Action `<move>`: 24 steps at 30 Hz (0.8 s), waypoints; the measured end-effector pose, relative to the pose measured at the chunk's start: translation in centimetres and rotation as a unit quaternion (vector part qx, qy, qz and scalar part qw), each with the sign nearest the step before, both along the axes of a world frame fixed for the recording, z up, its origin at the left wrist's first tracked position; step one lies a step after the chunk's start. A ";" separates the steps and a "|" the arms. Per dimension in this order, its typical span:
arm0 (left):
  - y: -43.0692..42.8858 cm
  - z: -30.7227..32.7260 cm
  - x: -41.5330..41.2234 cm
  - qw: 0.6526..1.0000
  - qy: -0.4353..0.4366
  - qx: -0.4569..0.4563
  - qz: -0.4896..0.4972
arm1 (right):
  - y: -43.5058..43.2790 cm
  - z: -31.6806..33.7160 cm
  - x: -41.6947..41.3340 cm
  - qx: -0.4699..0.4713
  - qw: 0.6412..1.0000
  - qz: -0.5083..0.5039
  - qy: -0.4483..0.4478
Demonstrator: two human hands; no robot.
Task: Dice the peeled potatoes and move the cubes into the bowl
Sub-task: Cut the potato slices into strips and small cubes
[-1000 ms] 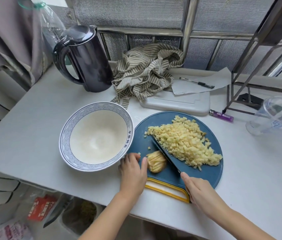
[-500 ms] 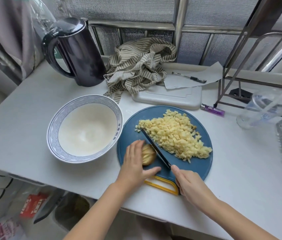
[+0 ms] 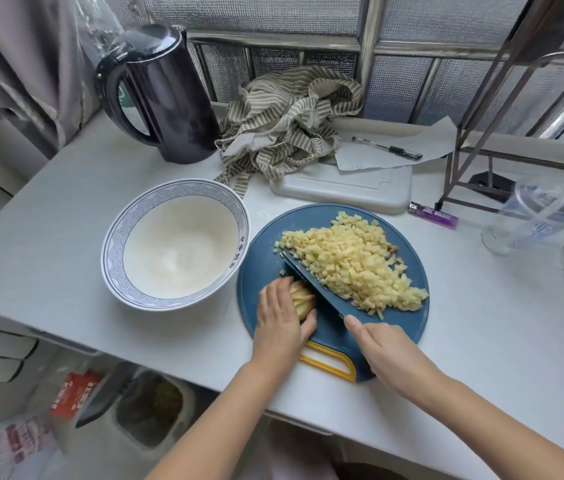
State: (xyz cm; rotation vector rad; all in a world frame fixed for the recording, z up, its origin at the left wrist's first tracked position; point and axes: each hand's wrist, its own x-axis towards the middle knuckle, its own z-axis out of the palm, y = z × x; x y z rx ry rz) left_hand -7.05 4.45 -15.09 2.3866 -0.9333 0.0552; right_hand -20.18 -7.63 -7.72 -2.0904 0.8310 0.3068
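Dicing on the blue cutting board (image 3: 262, 261). Pins the last, already sliced potato piece (image 3: 304, 299) to the board's near-left part with the left hand (image 3: 282, 320), fingers curled over it, likely to keep the slices together under the blade. Grips the knife (image 3: 311, 289) in the right hand (image 3: 389, 353), closed round the handle, forefinger stretched toward the blade, probably for steering. Sets the blade against the piece's right side. Keeps the cubes (image 3: 353, 265) heaped on the board's far-right half, clear of the cutting. Leaves the bowl (image 3: 114, 247) just left of the board, no cubes in it yet, close for a short transfer.
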 end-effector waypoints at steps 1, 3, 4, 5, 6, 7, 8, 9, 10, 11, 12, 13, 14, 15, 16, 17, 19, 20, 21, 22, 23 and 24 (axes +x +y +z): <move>0.0 0.0 -0.1 1.000 0.003 0.000 0.002 | -0.2 0.2 0.2 0.004 1.000 0.006 0.007; 0.1 0.0 -0.5 1.000 0.009 0.006 0.008 | -0.4 0.4 0.2 0.006 1.000 0.020 0.015; 0.2 0.0 -0.6 1.000 0.010 0.010 0.011 | -0.5 0.5 0.2 0.004 0.999 0.027 0.017; 0.2 -0.1 -0.7 1.000 0.009 0.013 0.014 | -0.5 0.5 0.1 0.000 0.999 0.032 0.016; 0.2 -0.1 -0.7 1.000 0.009 0.016 0.016 | -0.5 0.5 0.0 -0.004 0.999 0.035 0.012; 0.2 -0.1 -0.8 1.000 0.008 0.018 0.019 | -0.5 0.5 -0.1 -0.008 0.999 0.036 0.007; 0.1 -0.1 -0.8 1.000 0.007 0.021 0.022 | -0.4 0.6 -0.3 -0.010 0.999 0.036 0.001; 0.0 -0.1 -0.8 0.999 0.005 0.023 0.028 | -0.2 0.6 -0.5 -0.011 0.999 0.036 -0.006; 0.0 0.0 -0.9 0.999 0.004 0.024 0.035 | -0.1 0.7 -0.8 -0.012 0.999 0.037 -0.012; -0.1 0.0 -0.9 0.999 0.004 0.023 0.044 | 0.0 0.9 -1.0 -0.012 0.999 0.039 -0.015; -0.1 0.0 -1.0 0.998 0.005 0.021 0.053 | 0.1 1.0 -1.2 -0.012 0.999 0.042 -0.015; -0.1 0.0 -1.1 0.998 0.006 0.018 0.058 | 0.2 1.3 -1.4 -0.010 0.999 0.046 -0.015; -0.1 0.1 -1.2 0.998 0.006 0.014 0.060 | 0.3 1.5 -1.5 -0.009 0.999 0.050 -0.016; -0.1 0.1 -1.3 0.998 0.006 0.009 0.058 | 0.4 1.6 -1.6 -0.009 0.998 0.053 -0.017; 0.0 0.2 -1.3 0.999 0.008 0.004 0.052 | 0.4 1.8 -1.6 -0.010 0.998 0.056 -0.018; 0.0 0.2 -1.3 0.999 0.009 -0.001 0.046 | 0.4 1.9 -1.6 -0.009 0.998 0.057 -0.018; 0.1 0.1 -1.3 0.999 0.012 -0.015 0.043 | 0.4 2.1 -1.6 -0.005 0.998 0.055 -0.023; 0.1 0.0 -1.4 0.998 0.017 -0.026 0.047 | 0.5 2.2 -1.6 -0.002 0.998 0.052 -0.028; 0.0 0.0 -1.4 0.998 0.022 -0.038 0.052 | 0.6 2.3 -1.6 0.000 0.998 0.048 -0.035; 0.0 0.0 -1.4 0.997 0.022 -0.045 0.056 | 0.6 2.3 -1.6 0.003 0.998 0.044 -0.042; -0.1 0.0 -1.5 0.997 0.017 -0.047 0.057 | 0.6 2.3 -1.6 0.004 0.998 0.043 -0.046; -0.1 0.0 -1.5 0.997 0.010 -0.045 0.058 | 0.6 2.2 -1.6 0.002 0.998 0.047 -0.047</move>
